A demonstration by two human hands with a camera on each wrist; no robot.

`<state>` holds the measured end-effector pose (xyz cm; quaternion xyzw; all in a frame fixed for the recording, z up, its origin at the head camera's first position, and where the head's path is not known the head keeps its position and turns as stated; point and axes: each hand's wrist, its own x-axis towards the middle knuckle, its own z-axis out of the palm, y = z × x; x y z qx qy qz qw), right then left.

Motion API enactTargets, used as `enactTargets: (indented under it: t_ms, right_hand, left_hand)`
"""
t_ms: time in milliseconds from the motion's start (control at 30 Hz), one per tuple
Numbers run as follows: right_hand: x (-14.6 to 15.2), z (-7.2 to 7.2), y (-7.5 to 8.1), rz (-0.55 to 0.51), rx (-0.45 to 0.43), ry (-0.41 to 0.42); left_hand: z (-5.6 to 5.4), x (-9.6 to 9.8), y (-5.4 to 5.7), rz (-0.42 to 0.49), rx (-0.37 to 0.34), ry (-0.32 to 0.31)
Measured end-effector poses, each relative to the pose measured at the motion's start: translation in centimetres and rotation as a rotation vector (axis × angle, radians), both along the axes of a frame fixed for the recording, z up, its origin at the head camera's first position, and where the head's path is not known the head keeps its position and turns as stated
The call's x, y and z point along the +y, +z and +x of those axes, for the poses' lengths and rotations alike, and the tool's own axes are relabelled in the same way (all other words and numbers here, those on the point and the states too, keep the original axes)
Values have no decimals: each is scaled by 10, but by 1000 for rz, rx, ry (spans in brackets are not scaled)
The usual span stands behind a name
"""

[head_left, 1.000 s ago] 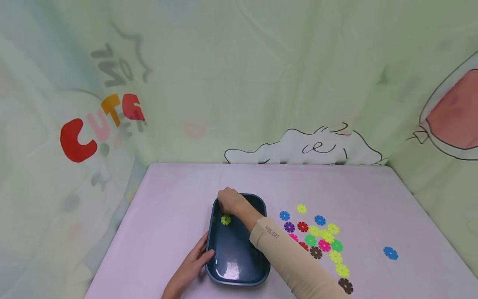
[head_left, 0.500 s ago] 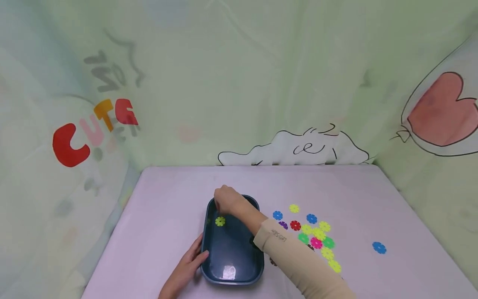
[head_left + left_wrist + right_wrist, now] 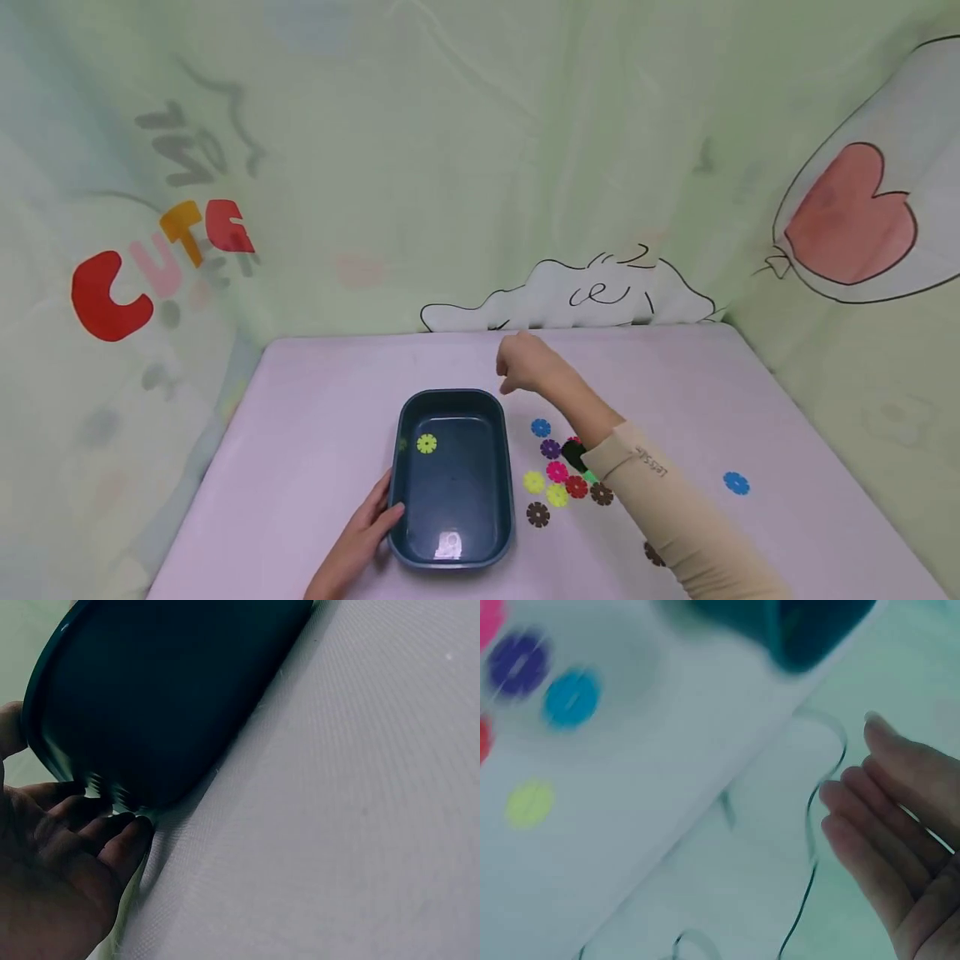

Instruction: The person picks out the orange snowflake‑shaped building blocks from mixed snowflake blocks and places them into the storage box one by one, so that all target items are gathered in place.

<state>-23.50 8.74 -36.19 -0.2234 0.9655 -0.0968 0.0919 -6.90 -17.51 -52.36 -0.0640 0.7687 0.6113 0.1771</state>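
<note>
Left of the surface's [image 3: 315, 433] middle stands a tray [image 3: 453, 500], one snowflake disc [image 3: 427, 443] in its far left part, the left hand [image 3: 362, 533] at its left wall, a cluster of discs [image 3: 557, 472] to its right, and a lone disc [image 3: 737, 483] farther toward the right edge.

Left hand [image 3: 367, 525] held in a grip: thumb [image 3: 392, 517] set apart, opposite the fingers [image 3: 129, 844], which are slightly curled. Left forearm cut off by the head view's lower edge. Right arm stretched forward and slanted leftward, its forearm covered by a beige sleeve [image 3: 667, 500], wrist left bare. Right hand [image 3: 527, 362] raised, fingers [image 3: 870, 840] loosely bent and bunched side by side.
</note>
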Motion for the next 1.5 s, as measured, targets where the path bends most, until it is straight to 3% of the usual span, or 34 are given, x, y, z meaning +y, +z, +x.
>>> enactTargets:
  t_ms: [300,633,833,1167,1500]
  right_hand:
    - [72,6,7,-55,-28,-129]
    - [103,11,-4,-66,-47,-207]
    - [99,3,-20,-76,-36,-175]
    - [107,-8,-61,-75,-130,-194]
    - [109,-11,-85,-44,-174,-226]
  left_hand:
    - [0,-8,4,-13,-16,28]
    - [2,-16,6,0,-35,63]
    - [1,-16,6,28,-34,52]
    - [-1,-5,1,55,-79,45]
    - [0,1,0,30,-79,33]
